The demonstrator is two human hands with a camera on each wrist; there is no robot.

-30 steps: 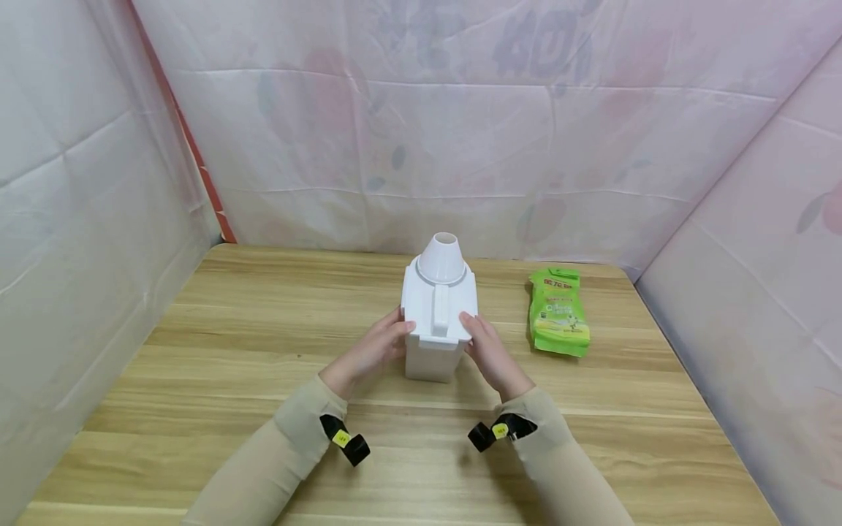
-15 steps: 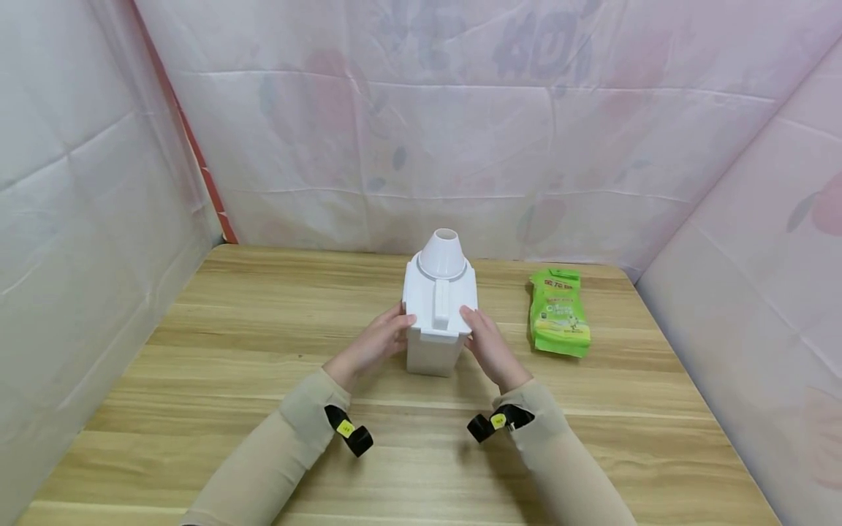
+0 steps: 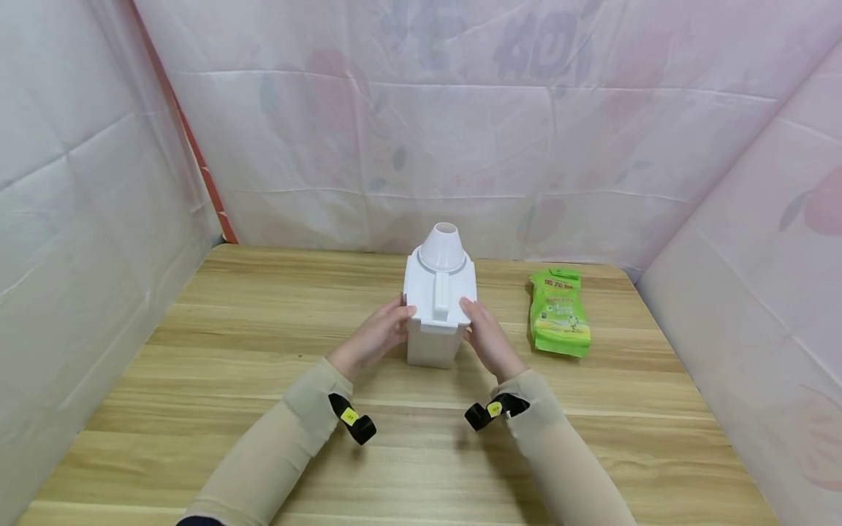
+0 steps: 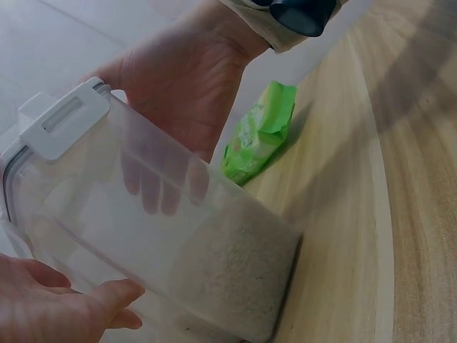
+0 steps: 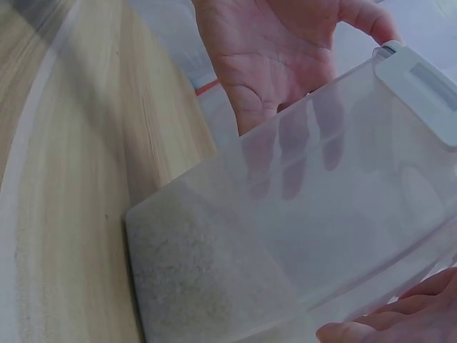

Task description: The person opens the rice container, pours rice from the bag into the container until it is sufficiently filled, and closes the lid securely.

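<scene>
A clear grain storage container (image 3: 434, 343) with a white lid (image 3: 421, 292) stands upright on the wooden table, in the middle of the head view. At the lid's far end rises a white cone (image 3: 442, 252), open at its top. Pale grains (image 4: 235, 261) fill the container's lower part in the left wrist view. My left hand (image 3: 376, 336) holds its left side, thumb at the lid's edge. My right hand (image 3: 492, 342) grips the opposite side likewise, its thumb by the lid. Through the clear wall (image 5: 357, 193) the left fingers show in the right wrist view.
A green packet (image 3: 560, 313) lies to the right of the container, towards the back. Pale printed sheets (image 3: 454, 146) hang behind the table (image 3: 263, 351) and along both sides.
The container has shifted slightly away from me across the table, with both hands still holding it and moving along. The green packet stays where it was.
</scene>
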